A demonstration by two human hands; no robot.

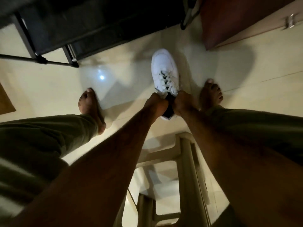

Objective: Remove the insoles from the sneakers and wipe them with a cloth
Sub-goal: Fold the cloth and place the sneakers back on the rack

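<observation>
our left hand (156, 103) and right hand (182, 102) pinch the heel opening of the sneaker (164, 66); its toe points away from us.

Glossy cream tiled floor (49, 82) with lamp glare. Black metal-framed rack (54, 30) at upper left. Reddish-brown cabinet (229, 22) at upper right; metal handle (290, 22) beside it. Cream plastic stool (185, 154) below. Brown mat (6, 100) at left edge.

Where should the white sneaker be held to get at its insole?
At the collar rim, one side per hand, coming from above the heel end. The white sneaker stands upright, toe away, dark opening facing up; left hand and right hand grip there.
</observation>
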